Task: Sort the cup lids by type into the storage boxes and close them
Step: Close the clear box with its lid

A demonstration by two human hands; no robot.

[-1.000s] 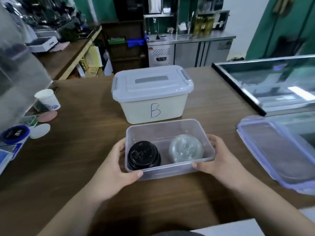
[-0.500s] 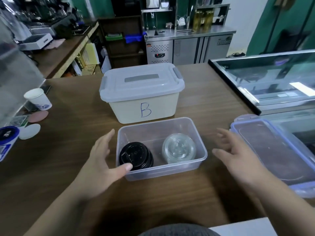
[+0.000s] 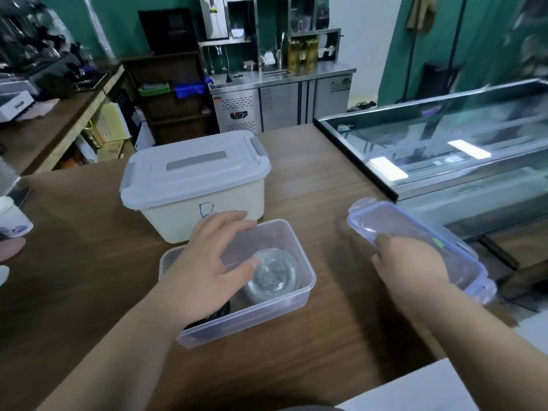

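Lids of two kinds share the clear box (image 3: 296, 295) in the middle of the tabletop (image 3: 74, 277): a stack of clear lids (image 3: 271, 275) at its right end, and black lids (image 3: 219, 311) at its left end, mostly hidden. The left hand (image 3: 207, 262) hangs over the box's open top, its grip loose and wide, with fingers spread and nothing in it. To the right of the box, the right hand (image 3: 412, 262) has its grip on the near edge of the blue-rimmed snap lid (image 3: 415, 229), and the fingers look tucked under the plastic. Just behind the box stands the white bin (image 3: 166, 221) marked B, its grey-latched cover on. A paper cup (image 3: 12, 219) sits far to the box's left, and a glass display case (image 3: 459, 149) lies beyond the snap lid.
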